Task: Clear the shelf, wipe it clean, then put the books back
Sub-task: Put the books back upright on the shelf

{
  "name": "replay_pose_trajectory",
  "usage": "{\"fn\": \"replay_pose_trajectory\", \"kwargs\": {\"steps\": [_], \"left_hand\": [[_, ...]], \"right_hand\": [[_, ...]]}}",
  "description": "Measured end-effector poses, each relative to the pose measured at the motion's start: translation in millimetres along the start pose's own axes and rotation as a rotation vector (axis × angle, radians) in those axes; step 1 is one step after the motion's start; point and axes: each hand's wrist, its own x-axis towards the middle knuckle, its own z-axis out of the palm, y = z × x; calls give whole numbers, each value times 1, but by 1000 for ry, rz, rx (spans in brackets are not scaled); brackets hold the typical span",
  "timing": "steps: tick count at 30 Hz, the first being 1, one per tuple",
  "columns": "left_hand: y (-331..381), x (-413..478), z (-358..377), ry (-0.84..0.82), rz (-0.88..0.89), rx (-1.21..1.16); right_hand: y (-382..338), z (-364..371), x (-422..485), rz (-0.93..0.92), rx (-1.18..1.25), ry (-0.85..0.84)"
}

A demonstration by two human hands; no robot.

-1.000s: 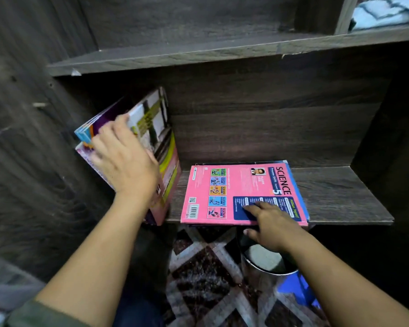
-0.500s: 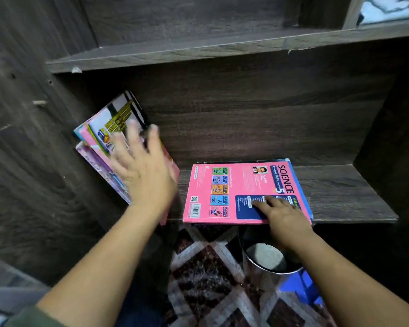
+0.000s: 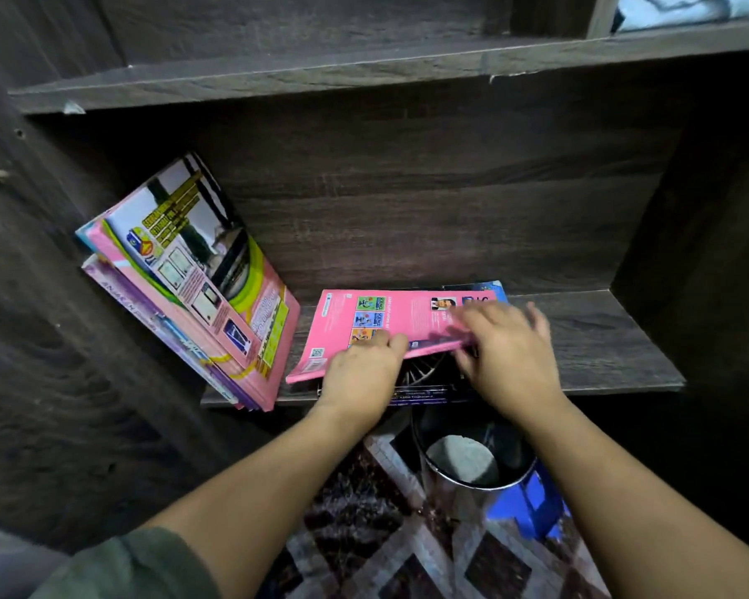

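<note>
A pink science book [image 3: 390, 322] lies on top of a flat pile on the dark wooden shelf [image 3: 602, 339], its front edge lifted. My left hand [image 3: 360, 373] grips that front edge near the left corner. My right hand [image 3: 507, 356] holds the same edge further right, fingers blurred over the cover. Under it a dark book [image 3: 424, 373] shows through the gap. Several books [image 3: 200, 287] lean tilted against the left wall of the shelf, apart from both hands.
A metal bin [image 3: 472, 464] stands on the patterned floor just below the shelf's front edge, with a blue object [image 3: 532, 503] beside it. An upper shelf board [image 3: 321, 75] runs overhead. The right part of the shelf is bare wood.
My left hand let go of the leaning books and moved right to the pink book. Both hands now raise its front edge, uncovering the dark book beneath.
</note>
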Motion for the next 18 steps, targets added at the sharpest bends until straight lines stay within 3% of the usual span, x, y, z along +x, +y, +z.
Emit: {"fn": "replay_pose_trajectory", "kwargs": {"steps": [3, 6, 11, 13, 18], "left_hand": [[-6, -1, -4, 15, -94, -57], [-19, -5, -6, 95, -221, -121], [-49, -13, -11, 261, -512, -368], [-58, -17, -15, 303, -600, -432], [-70, -24, -23, 367, -738, -496]], "right_hand": [[3, -11, 5, 272, 258, 112], [4, -5, 3, 409, 329, -53], [6, 24, -18, 153, 92, -560], [4, 30, -20, 94, 24, -634], [4, 32, -15, 98, 19, -639]]}}
